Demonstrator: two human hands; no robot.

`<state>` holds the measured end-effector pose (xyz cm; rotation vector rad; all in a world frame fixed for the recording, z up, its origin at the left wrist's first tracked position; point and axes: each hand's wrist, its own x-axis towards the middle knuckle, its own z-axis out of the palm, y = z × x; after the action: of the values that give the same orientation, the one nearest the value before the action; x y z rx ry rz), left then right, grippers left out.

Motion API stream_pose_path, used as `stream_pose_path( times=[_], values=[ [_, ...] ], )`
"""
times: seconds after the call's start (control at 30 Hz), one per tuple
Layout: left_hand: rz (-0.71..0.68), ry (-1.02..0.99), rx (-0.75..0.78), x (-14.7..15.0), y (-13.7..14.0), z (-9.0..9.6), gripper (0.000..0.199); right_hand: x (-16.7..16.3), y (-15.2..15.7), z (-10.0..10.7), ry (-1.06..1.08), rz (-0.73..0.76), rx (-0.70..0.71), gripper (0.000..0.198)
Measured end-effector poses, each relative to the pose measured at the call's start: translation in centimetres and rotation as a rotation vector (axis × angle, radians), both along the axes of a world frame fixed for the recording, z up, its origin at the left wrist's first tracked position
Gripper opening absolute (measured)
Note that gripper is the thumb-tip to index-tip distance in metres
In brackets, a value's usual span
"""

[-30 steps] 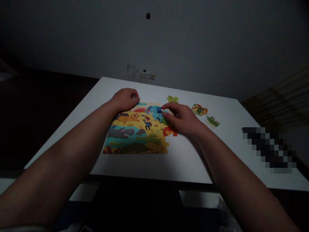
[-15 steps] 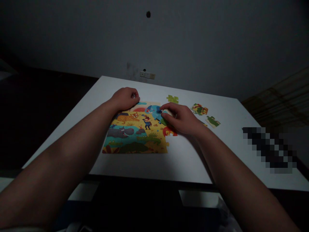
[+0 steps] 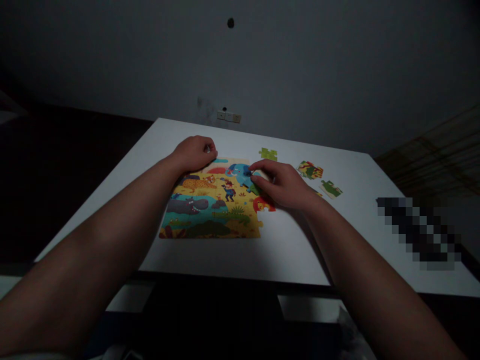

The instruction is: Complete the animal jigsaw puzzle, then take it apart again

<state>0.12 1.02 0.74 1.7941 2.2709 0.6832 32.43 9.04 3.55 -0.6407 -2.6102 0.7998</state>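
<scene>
Near rows: the joined jigsaw (image 3: 212, 202) lies flat on the white table (image 3: 240, 260) — hippo and bushes look complete, but the near right corner is unfilled, a knob jutting bare.
Lion section (image 3: 263, 204): in place at the right edge, with a gap below it.
Right hand (image 3: 279, 182): thumb and forefinger nearly together at the elephant section (image 3: 240, 172); whether they pinch a piece, I cannot tell.
Loose, unjoined: green piece (image 3: 330, 189), red-and-yellow piece (image 3: 310, 170), light green piece (image 3: 268, 153) — plus a yellow sliver (image 3: 318, 193) by the wrist.
Left hand (image 3: 195, 151): fingers curled at the far left edge; grip cannot be told.
</scene>
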Motion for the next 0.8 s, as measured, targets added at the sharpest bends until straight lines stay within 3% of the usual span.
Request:
stream_pose_path(
  times=[0.8],
  values=[
    [0.008,-0.045,0.004,-0.07,0.04,-0.07,0.026,0.11,0.37,-0.25,0.099,-0.003,-0.024,0.030]
  ],
)
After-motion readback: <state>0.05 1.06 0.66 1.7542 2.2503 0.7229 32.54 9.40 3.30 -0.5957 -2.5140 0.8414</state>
